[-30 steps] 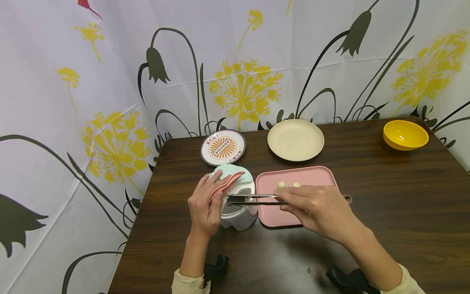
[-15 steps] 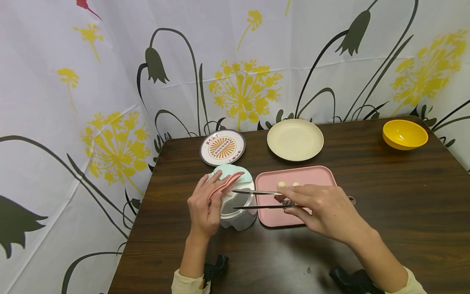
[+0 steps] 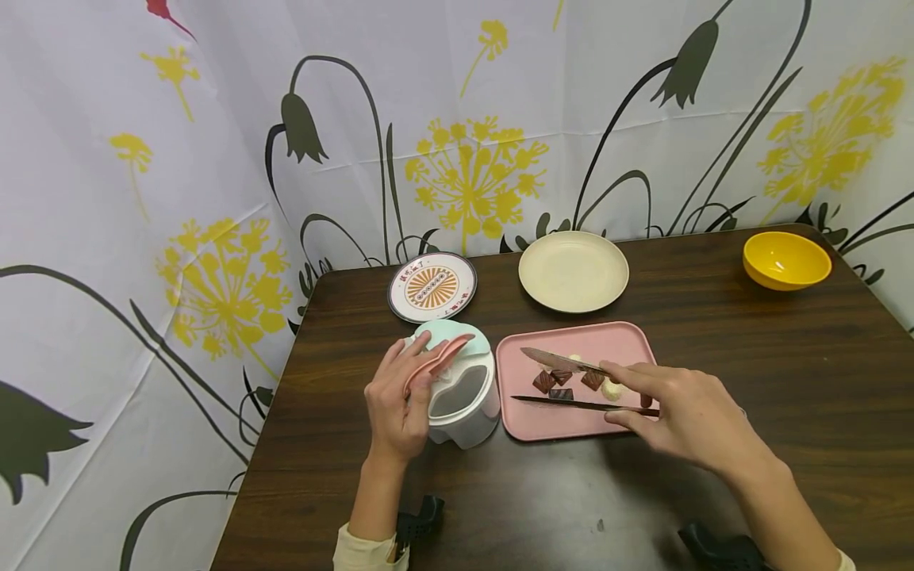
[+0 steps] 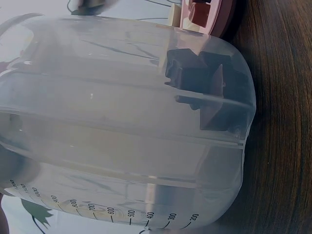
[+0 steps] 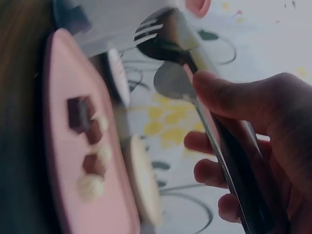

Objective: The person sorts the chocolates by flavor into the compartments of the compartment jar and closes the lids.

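Observation:
My left hand holds up the pink flap lid of a translucent storage canister with a mint lid section beside it. Under the raised lid the compartment opening shows. Through the canister wall in the left wrist view, dark chocolates lie at the bottom. My right hand grips metal tongs, their arms spread above the pink tray; one end is fork-shaped in the right wrist view. Nothing sits between the tips. Several brown chocolates and pale round candies lie on the tray.
Behind stand a patterned plate, a cream plate and, far right, a yellow bowl. The wooden table ends at a floral curtain. The canister stands close against the tray's left edge.
My right hand has moved right with the tongs, from over the canister opening to over the tray, and the tong arms have spread apart. My left hand stays on the raised lid.

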A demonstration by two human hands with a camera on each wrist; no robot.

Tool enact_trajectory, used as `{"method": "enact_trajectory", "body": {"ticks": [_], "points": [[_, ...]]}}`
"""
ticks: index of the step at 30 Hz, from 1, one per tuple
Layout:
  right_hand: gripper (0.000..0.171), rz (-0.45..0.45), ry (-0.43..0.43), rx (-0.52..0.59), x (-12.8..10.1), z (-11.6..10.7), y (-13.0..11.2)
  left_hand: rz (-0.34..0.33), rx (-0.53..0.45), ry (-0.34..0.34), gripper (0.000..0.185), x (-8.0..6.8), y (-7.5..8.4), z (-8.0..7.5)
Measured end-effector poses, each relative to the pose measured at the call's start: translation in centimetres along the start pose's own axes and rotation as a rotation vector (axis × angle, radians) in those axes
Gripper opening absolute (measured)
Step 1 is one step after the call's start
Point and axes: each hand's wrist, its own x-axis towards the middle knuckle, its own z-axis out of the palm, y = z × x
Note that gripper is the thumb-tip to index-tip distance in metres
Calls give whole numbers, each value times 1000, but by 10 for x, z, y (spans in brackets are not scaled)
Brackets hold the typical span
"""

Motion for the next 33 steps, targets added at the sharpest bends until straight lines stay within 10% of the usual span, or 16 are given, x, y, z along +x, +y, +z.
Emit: {"method": "enact_trajectory", "body": {"ticks": [10, 33], "points": [[57, 201, -194, 32, -19, 15, 19, 15, 16, 3, 36, 1, 0, 0], [47, 255, -173, -50, -28, 25, 34, 0, 8, 3, 37, -1, 0, 1]]}}
